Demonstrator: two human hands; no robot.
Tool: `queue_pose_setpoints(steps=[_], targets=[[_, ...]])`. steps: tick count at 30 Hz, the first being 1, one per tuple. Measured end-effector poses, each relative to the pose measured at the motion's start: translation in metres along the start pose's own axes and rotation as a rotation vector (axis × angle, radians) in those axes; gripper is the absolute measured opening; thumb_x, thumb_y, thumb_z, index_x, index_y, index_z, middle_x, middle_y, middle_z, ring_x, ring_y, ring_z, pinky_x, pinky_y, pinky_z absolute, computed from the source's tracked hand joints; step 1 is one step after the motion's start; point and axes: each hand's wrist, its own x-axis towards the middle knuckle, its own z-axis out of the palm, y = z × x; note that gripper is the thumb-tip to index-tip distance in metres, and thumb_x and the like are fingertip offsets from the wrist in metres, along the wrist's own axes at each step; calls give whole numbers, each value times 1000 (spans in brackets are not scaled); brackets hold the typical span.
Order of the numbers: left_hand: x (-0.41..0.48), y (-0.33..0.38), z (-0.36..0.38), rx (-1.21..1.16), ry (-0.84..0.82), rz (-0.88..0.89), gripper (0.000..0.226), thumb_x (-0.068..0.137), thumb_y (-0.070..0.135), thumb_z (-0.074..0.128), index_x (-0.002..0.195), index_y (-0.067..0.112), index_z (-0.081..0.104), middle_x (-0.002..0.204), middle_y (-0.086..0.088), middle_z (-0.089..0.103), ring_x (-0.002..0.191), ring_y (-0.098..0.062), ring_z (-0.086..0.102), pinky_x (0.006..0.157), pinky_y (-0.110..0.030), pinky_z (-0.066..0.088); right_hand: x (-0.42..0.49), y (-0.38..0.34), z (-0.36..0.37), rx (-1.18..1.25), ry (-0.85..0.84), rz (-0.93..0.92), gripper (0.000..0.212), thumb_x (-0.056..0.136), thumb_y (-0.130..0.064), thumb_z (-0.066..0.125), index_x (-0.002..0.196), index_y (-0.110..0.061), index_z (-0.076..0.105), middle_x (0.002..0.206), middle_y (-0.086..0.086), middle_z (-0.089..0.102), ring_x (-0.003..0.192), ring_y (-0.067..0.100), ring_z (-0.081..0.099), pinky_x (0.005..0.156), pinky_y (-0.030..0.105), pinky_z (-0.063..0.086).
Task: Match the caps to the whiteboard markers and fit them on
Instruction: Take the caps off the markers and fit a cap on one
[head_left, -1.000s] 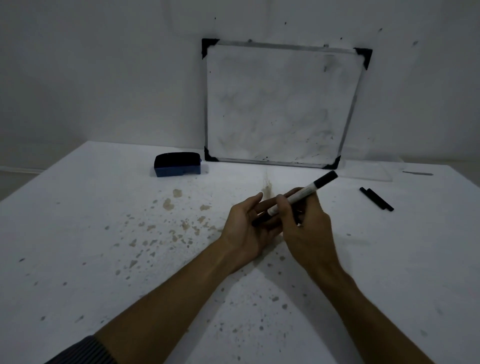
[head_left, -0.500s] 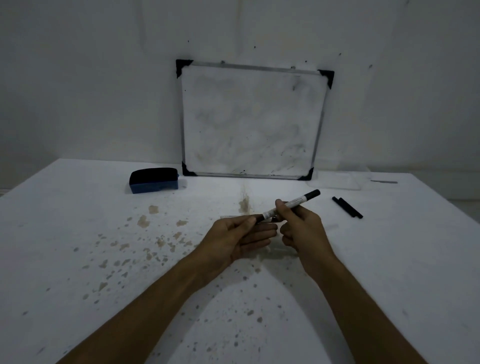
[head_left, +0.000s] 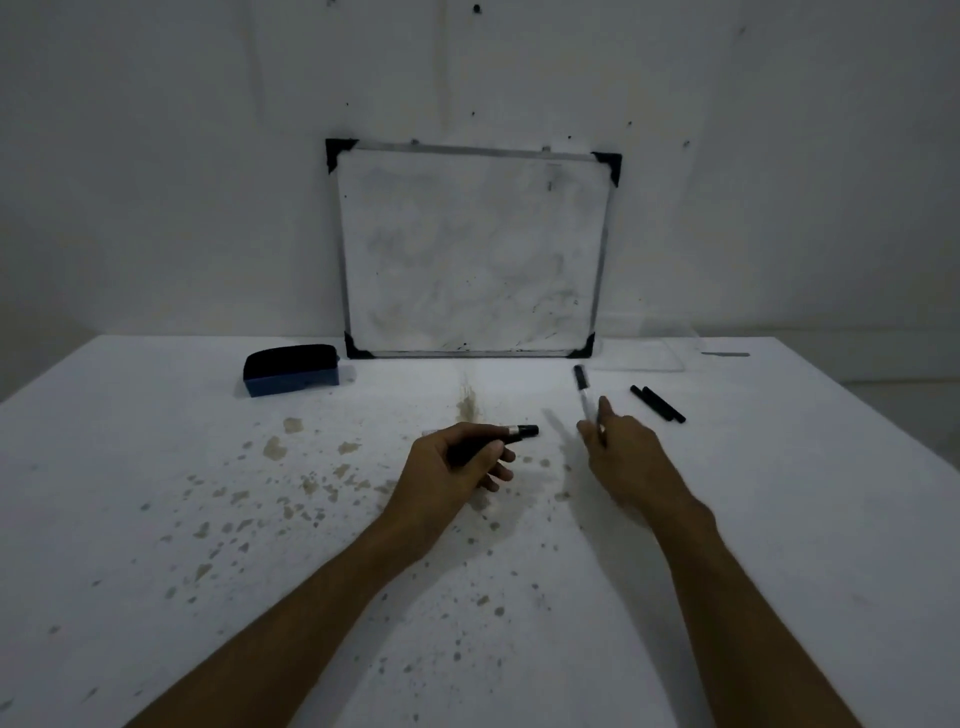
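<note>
My left hand (head_left: 457, 462) is closed around a black marker (head_left: 519, 431) with a silver band; its end pokes out to the right, and the rest is hidden in my fist. My right hand (head_left: 628, 457) hovers to the right of it and pinches a white-barrelled marker (head_left: 584, 395). That marker has a black capped end pointing away towards the wall, and it is blurred. Two black cap-like pieces (head_left: 657, 404) lie side by side on the table just right of my right hand. The hands are apart.
A smudged whiteboard (head_left: 467, 249) leans on the wall at the back of the stained white table (head_left: 208, 519). A blue and black eraser (head_left: 291, 369) sits back left. A clear plastic piece (head_left: 644, 358) and a small grey item (head_left: 724, 354) lie back right.
My hands were together around the white marker and have pulled apart. The right hand carried the white marker to the right and swung its end away; the left now holds the black marker alone.
</note>
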Motion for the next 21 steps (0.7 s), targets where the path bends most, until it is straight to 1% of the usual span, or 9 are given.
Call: queue_pose_setpoints(steps=[1,3,5,9,12,15,17,19,21], targets=[[-2,0,2,38,10,7,19,100,8,66,117,11,75,95,-5,82,83,-18,78,72,-28,63,-3,1,2,-38,-8,-8,52,109,-35,39,150,-3,41,121,24,62,110,37,62,85,37,47],[-5,2,6,180,45,23,15,98,12,70,111,19,75,95,1,82,84,-13,79,76,-30,65,-7,1,4,-64,0,-28,48,108,-33,43,144,-4,49,123,24,58,108,36,61,89,38,49],[-7,4,8,314,67,68,13,96,16,74,104,26,73,96,4,81,80,-6,78,73,-23,64,-9,2,7,-56,6,-43,43,107,-32,47,136,-3,59,123,23,57,106,35,63,89,38,50],[-2,13,13,541,25,195,15,93,18,77,107,21,73,97,6,79,77,-3,75,71,-11,58,-13,5,7,-37,23,-62,40,106,-33,50,123,-2,67,118,23,60,99,33,64,86,37,51],[8,25,23,624,1,253,14,93,19,77,106,20,72,97,10,77,85,-1,72,72,-8,52,-14,14,-1,72,39,-39,48,100,-43,58,133,-9,66,124,14,62,110,28,65,93,34,49],[31,39,41,593,-67,204,14,91,18,78,99,26,69,95,14,76,91,5,70,74,-5,51,-1,42,-26,150,125,53,41,97,-46,61,122,-16,73,98,3,70,87,17,67,79,27,50],[52,49,58,583,-116,189,13,91,19,78,98,25,69,94,14,78,88,5,72,77,-13,56,12,73,-45,157,193,114,31,98,-39,61,110,-15,76,89,2,72,79,19,66,72,27,48],[78,57,79,558,-163,185,11,92,20,78,98,21,69,91,10,81,88,3,75,79,-22,59,26,107,-61,136,253,157,25,98,-29,60,110,-14,76,102,9,76,91,27,69,78,31,52],[108,62,100,577,-179,193,12,91,20,78,98,19,69,91,9,82,91,1,76,84,-23,59,40,137,-69,55,281,172,30,99,-26,58,122,-14,72,121,14,69,110,33,65,93,39,50]])
